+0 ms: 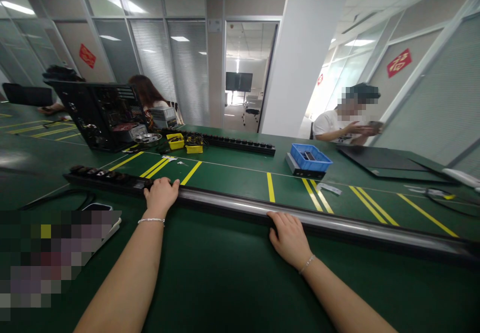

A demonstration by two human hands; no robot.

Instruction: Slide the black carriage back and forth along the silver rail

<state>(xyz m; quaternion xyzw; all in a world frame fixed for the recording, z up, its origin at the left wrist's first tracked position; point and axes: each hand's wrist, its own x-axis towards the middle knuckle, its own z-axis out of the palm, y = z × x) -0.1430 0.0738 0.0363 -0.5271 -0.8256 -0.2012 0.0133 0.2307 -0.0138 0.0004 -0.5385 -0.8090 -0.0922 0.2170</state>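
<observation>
Long black power strip (232, 206) was laid left to right across the green bench (210, 278), near the person, with its glossy side turned up. Left hand (161, 194) was set on the strip toward its left end, fingers curled over the far edge and gripping it. Right hand (289, 236) was placed on the strip nearer its middle, palm down, fingers bent over the top; a real grasp vs just resting could not be told. A bracelet was seen on each wrist. A phone (98, 208) was lying at near left, just beside the left forearm. Further back: second power strip (240, 144), two yellow bins (184, 143), open computer case (101, 115) at far left, blue tray (311, 157) at far right of centre on a grey box. Black panels (390, 163) were lying at far right, in front of a seated person (345, 120). Yellow lines were marked across the bench.
</observation>
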